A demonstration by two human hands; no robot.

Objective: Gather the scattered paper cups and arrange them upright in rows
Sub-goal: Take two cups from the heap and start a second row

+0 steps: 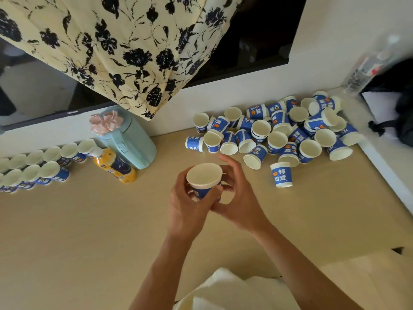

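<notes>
Rows: upright blue-and-white paper cups (44, 162), two lines, far left of beige worktop (89, 220).
Left hand (190, 204): fingers curl round one cup (204, 179), mouth up, likely for placing.
Right hand (239, 198): fingers loosely curved beside it; grip unclear.
Pile (279, 135): tumbled cups, right.

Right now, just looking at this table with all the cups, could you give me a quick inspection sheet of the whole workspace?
Surface: light wooden tabletop, set against a white wall.
Job's things: two rows of upright cups at far left; jumbled cup pile at far right, many on their sides; one held cup, mouth up.
Clutter: pale green jug with a pink frill on top; yellow bottle beside it; clear bottle and black bag at right; white cloth at the near edge.
Grips: left hand grips the held cup; right hand curls beside it, hold unclear.
Cables: nothing seen.
Surroundings: dark television behind, floral cloth draped over it.
</notes>
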